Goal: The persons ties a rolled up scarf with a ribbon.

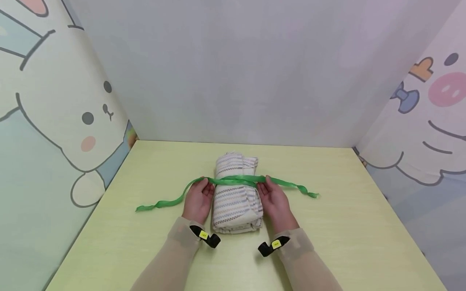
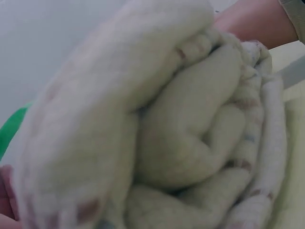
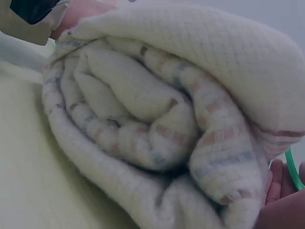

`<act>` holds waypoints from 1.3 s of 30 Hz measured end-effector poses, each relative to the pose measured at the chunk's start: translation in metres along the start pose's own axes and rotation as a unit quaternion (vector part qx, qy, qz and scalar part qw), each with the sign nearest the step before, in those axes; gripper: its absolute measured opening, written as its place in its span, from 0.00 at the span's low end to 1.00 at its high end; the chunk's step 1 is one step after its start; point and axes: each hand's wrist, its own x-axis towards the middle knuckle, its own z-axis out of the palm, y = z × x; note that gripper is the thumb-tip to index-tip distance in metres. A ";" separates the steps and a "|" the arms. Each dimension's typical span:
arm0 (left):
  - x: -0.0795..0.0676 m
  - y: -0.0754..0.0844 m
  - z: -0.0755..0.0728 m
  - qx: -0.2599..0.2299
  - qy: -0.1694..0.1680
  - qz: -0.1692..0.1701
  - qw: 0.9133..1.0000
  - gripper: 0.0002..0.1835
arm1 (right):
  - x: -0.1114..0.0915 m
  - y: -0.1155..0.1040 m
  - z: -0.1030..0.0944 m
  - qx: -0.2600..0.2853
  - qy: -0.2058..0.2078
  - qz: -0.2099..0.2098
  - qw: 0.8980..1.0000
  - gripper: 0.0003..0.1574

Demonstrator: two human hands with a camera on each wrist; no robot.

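A rolled cloth (image 1: 233, 206), white with thin coloured stripes, lies on the table with one end toward me. A green ribbon (image 1: 238, 180) crosses its upper half, its two tails trailing out to the left and right. My left hand (image 1: 199, 200) pinches the ribbon at the roll's left side. Opposite it, my right hand (image 1: 275, 200) pinches the ribbon close against the right side. The cloth's folded layers fill both wrist views, with its rolled end (image 2: 186, 133) toward the camera. In the right wrist view, fingers (image 3: 275, 186) show beside the green ribbon (image 3: 293, 171).
The pale yellow table (image 1: 364, 226) extends around the roll. A plain grey wall (image 1: 247, 81) rises behind it, with cartoon-printed panels on the left (image 1: 54, 117) and right (image 1: 411, 133). Each sleeve cuff carries a small black strapped device.
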 end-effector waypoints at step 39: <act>-0.004 0.017 0.017 -0.076 -0.021 -0.049 0.996 0.17 | -0.012 -0.007 0.017 0.109 -0.065 0.007 0.992 0.19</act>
